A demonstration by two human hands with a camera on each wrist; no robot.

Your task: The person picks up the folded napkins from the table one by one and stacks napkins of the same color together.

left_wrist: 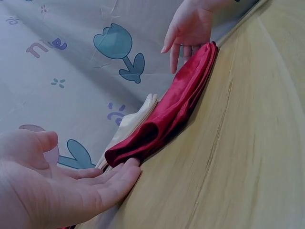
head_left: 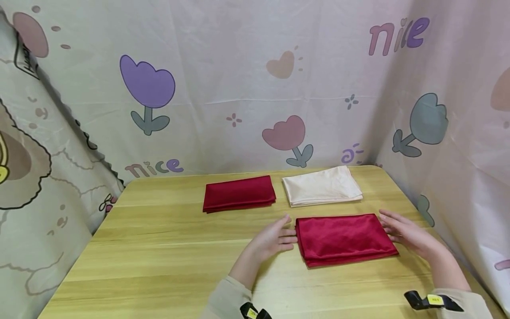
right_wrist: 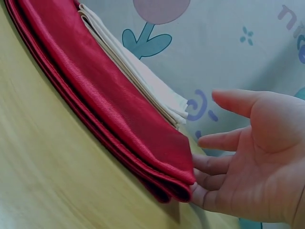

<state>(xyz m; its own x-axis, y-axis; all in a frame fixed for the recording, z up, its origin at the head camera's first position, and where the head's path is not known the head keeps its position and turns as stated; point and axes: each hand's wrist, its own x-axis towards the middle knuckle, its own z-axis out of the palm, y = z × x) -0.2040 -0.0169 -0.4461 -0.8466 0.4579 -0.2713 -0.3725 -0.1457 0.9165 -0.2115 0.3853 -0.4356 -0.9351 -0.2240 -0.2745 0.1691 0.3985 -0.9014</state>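
Note:
A folded red satin cloth (head_left: 344, 239) lies flat on the right half of the table, its layered folds showing in both wrist views. At its left edge is my left hand (head_left: 275, 239), fingers extended, the fingertips touching or nearly touching the cloth. Across from it, my right hand (head_left: 406, 232) stands at the cloth's right edge with the palm turned inward. In the right wrist view, the fingertips of the right hand (right_wrist: 257, 157) meet the folded end, and the thumb is held apart. Neither hand grips the fabric.
Behind the red cloth lies a folded cream cloth (head_left: 322, 187). A second, smaller folded red cloth (head_left: 239, 193) sits to its left near the table's back edge. The wooden table (head_left: 159, 248) meets a patterned curtain (head_left: 223, 66) at the back and sides.

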